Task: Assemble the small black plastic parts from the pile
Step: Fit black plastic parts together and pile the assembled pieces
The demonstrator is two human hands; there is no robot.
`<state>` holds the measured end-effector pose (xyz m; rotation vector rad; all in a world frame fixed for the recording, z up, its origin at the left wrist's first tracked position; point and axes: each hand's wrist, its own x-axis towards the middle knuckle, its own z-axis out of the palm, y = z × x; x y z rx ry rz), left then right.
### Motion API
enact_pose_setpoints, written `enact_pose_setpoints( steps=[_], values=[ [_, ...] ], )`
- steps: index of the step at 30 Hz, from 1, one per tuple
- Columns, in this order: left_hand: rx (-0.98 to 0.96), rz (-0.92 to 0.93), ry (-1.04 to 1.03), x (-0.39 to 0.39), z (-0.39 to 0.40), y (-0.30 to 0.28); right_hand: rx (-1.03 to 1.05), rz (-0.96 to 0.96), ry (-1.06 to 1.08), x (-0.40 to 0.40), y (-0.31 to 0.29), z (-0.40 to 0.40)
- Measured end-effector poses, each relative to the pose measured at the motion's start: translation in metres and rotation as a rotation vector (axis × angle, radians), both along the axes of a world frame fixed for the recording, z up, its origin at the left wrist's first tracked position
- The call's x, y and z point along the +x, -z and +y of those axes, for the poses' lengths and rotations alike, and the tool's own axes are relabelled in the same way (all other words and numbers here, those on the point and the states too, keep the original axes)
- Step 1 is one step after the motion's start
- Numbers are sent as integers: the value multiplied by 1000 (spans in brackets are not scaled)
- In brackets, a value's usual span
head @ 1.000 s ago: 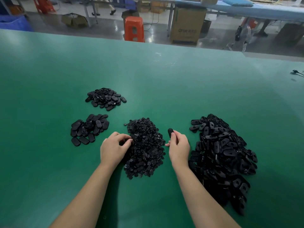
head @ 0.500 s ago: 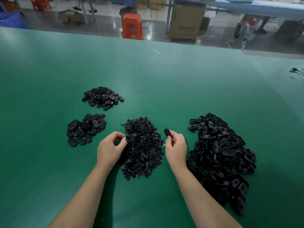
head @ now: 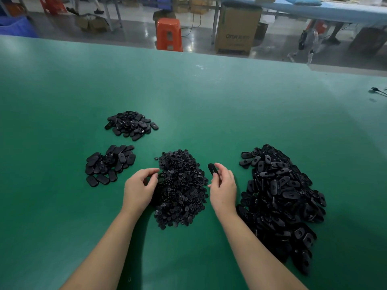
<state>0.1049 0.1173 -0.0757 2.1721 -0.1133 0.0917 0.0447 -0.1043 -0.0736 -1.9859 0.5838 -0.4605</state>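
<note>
Green counter, right hand pinching one oval black part upright, left hand fingers curled at left edge of central pile of small round parts, grip contents not discernible, large oval-part pile at right, two smaller piles at left.

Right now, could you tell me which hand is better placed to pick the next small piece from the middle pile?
The left hand: its fingertips are at the edge of the middle pile, while the right hand holds an oval part.
</note>
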Motion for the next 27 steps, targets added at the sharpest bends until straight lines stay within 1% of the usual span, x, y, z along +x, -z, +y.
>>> enact_pose_setpoints(
  steps=[4, 7, 10, 14, 16, 19, 23, 27],
  values=[
    [-33, 30, -33, 4, 0, -4, -3, -2, 4, 0, -1, 0],
    [-147, 63, -40, 3, -6, -10, 1, -7, 9, 1, -1, 1],
    [-272, 47, -2, -3, -22, -23, 10, -12, 10, 1, -2, 1],
    [-397, 91, 68, -6, -46, -38, 9, -29, 15, 0, -1, 1],
    [-378, 106, 125, -5, -58, -42, 7, -35, 17, -1, -1, 1],
    [-301, 96, 195, -4, -72, -46, 50, -36, 6, -2, 0, 1],
    [-197, 79, 225, -1, -86, -49, 104, -48, 13, -1, 0, 2],
    [-111, 94, 265, 3, -99, -54, 163, -5, 26, 1, -2, 2]
  ],
)
